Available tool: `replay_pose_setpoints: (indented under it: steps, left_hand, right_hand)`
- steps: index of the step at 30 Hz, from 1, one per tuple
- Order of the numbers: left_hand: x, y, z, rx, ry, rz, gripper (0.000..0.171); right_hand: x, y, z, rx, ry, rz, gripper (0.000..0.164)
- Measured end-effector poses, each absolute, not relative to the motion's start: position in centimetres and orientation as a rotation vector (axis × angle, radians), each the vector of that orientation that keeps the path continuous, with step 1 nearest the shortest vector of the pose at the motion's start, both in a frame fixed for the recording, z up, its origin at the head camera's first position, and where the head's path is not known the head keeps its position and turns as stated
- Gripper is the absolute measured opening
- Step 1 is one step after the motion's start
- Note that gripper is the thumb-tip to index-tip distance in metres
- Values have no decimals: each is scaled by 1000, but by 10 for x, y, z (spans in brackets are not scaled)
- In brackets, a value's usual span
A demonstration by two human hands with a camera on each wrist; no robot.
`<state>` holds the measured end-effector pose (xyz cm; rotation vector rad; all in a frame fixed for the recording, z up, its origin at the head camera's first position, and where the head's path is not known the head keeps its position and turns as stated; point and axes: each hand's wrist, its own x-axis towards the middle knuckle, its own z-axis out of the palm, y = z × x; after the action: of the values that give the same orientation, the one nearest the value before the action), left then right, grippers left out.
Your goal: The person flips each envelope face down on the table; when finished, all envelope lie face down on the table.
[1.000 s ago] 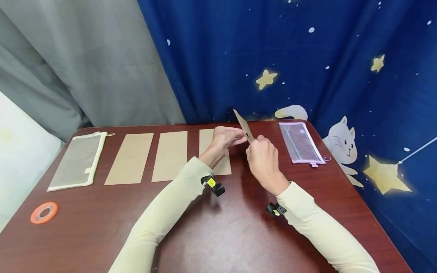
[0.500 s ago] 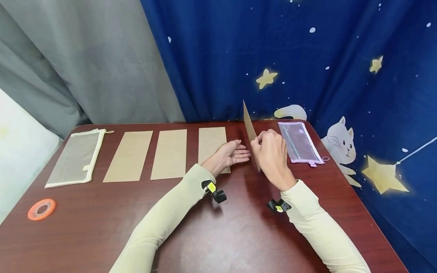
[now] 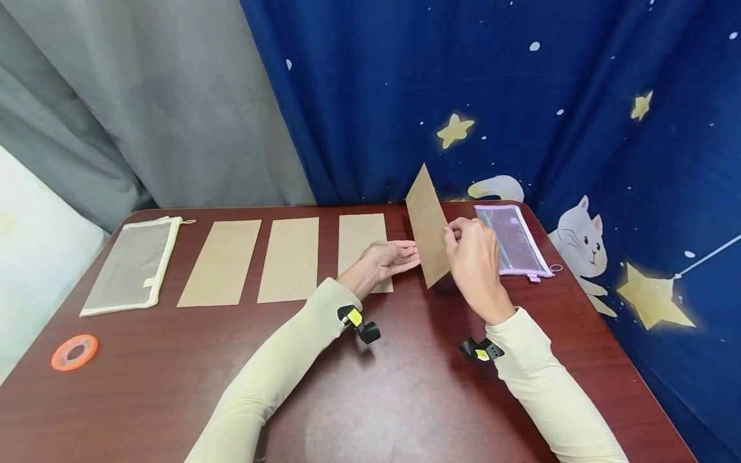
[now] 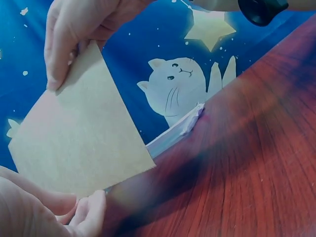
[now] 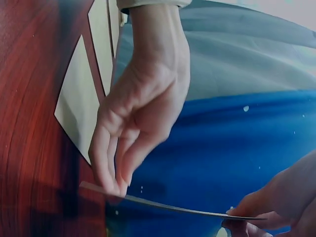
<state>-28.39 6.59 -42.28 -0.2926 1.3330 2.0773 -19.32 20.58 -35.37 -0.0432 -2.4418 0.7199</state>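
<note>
My right hand (image 3: 476,262) pinches a brown card (image 3: 427,228) by its edge between thumb and fingers. The card stands tilted above the table, its broad face turned to the left. My left hand (image 3: 386,260) is held low at the card's left side, palm partly up and fingers extended. In the right wrist view, the left hand's fingertips (image 5: 116,191) touch the card's face close to one end. From the left wrist view, the card (image 4: 84,128) slants down from the right hand (image 4: 74,39) toward the left fingertips.
Three similar brown cards (image 3: 220,263) lie in a row on the dark red table (image 3: 173,386). A cream mesh zip pouch (image 3: 127,267) and an orange tape roll (image 3: 75,352) sit left. A purple mesh pouch (image 3: 515,241) lies right. Curtains (image 3: 370,96) hang behind.
The right hand has moved a little right and turned the card so its face shows. The left hand has come down from the card's upper part, then back to its lower side.
</note>
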Motion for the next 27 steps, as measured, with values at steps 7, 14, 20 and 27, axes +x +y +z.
replay_pose_setpoints:
  steps: [7, 14, 20, 27]
  left_hand:
    - [-282, 62, -416, -265, 1478, 2147, 44]
    - [-280, 58, -412, -210, 1636, 2216, 39]
    - [-281, 56, -419, -110, 1995, 2093, 27]
    - [-283, 66, -426, 110, 2596, 1548, 16]
  right_hand:
    - [-197, 225, -354, -90, -2456, 795, 28]
    - [-212, 247, -364, -205, -2408, 996, 17]
    - [-228, 261, -384, -340, -2478, 1112, 14]
    - [-237, 276, -414, -473, -2593, 1190, 14]
